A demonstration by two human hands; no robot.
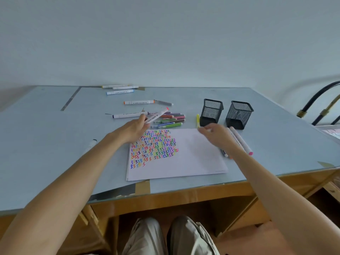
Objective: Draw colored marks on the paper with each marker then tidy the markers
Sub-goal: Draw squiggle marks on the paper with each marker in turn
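A stack of white paper (193, 155) lies on the desk, its left half filled with rows of coloured zigzag marks (153, 146). My left hand (133, 130) grips a white marker with a red end (157, 115), held tilted above the paper's top left corner. My right hand (218, 134) hovers over the paper's top right corner with fingers bent. Something pale shows at its fingertips, too blurred to identify. Two empty black mesh holders (211, 112) (238, 115) stand behind the paper.
Thin striped markers (172, 119) lie in a pile behind the paper, a yellow one (198, 120) beside the left holder. Thick white markers are scattered farther back (138, 102) (119, 92), at the left (91, 144) and under my right wrist (242, 143). The desk edge is near.
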